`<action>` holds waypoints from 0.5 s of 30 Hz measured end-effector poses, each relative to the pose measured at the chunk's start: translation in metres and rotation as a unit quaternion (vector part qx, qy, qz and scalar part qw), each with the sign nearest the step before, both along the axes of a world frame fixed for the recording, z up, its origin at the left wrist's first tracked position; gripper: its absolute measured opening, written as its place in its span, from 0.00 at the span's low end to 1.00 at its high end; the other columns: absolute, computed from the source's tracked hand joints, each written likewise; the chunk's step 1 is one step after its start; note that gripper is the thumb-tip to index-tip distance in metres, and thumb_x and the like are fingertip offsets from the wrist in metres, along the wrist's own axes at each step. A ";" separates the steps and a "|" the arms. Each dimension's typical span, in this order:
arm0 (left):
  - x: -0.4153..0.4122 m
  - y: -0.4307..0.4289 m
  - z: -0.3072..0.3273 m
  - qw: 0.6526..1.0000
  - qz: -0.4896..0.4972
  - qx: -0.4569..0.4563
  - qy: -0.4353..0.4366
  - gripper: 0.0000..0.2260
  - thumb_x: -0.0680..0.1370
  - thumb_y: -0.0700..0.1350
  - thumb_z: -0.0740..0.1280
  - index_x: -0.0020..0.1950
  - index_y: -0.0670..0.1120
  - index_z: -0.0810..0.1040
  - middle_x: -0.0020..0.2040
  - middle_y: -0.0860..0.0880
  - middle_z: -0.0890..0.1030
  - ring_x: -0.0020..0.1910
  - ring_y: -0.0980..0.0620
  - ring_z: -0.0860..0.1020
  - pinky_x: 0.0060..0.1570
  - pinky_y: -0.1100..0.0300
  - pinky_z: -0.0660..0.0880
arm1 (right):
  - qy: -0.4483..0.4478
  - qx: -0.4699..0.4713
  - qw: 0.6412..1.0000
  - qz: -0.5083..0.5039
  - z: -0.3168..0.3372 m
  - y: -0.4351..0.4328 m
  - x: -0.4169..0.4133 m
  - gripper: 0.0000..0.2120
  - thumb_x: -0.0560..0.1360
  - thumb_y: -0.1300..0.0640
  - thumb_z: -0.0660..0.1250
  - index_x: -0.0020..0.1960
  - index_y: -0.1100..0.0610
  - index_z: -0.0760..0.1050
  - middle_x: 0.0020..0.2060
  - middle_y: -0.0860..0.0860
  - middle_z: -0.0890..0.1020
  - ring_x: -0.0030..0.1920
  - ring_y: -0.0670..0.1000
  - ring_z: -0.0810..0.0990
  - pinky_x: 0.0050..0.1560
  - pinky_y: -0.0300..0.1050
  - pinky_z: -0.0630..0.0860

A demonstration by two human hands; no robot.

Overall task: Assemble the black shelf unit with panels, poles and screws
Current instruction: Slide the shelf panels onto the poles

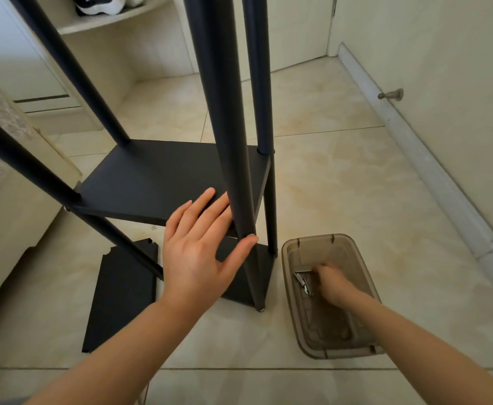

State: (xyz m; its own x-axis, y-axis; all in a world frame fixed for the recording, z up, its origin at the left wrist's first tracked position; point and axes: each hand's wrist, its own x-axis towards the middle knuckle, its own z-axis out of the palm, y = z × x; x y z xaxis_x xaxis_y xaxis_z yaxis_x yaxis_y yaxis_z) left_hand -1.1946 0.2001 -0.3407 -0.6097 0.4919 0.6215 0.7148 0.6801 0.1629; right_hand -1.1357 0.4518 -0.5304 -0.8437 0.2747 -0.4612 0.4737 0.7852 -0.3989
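The black shelf unit stands on the tiled floor with a mounted shelf panel (163, 176) and several upright black poles. My left hand (201, 247) lies flat with straight fingers on the panel's front right corner, its thumb against the near pole (227, 127) beside a screw head. A lower black panel (257, 273) sits beneath. A loose black panel (119, 296) lies flat on the floor at the left. My right hand (331, 283) reaches down into a clear brown plastic box (295, 325), fingers curled at the metal screws and tool (303, 280) in it.
A white corner cabinet (105, 27) with shoes on it stands behind. A wall with a door stopper (391, 95) runs along the right. A pale piece of furniture (8, 200) is close on the left.
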 end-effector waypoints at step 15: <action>-0.002 -0.001 -0.002 1.000 -0.003 0.002 0.002 0.20 0.80 0.59 0.62 0.60 0.47 0.83 0.63 0.50 0.81 0.71 0.49 0.72 0.73 0.50 0.63 | 0.024 0.135 0.989 0.057 -0.018 -0.007 0.006 0.10 0.80 0.66 0.59 0.60 0.61 0.71 0.57 0.58 0.73 0.53 0.58 0.77 0.51 0.47 0.72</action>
State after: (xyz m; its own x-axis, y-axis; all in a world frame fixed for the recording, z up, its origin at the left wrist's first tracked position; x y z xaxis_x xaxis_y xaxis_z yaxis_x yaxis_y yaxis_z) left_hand -1.1969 0.1992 -0.3424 -0.6043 0.4935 0.6255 0.7197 0.6749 0.1628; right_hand -1.1296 0.4452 -0.5482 -0.8953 0.2841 -0.3431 0.3618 0.9131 -0.1881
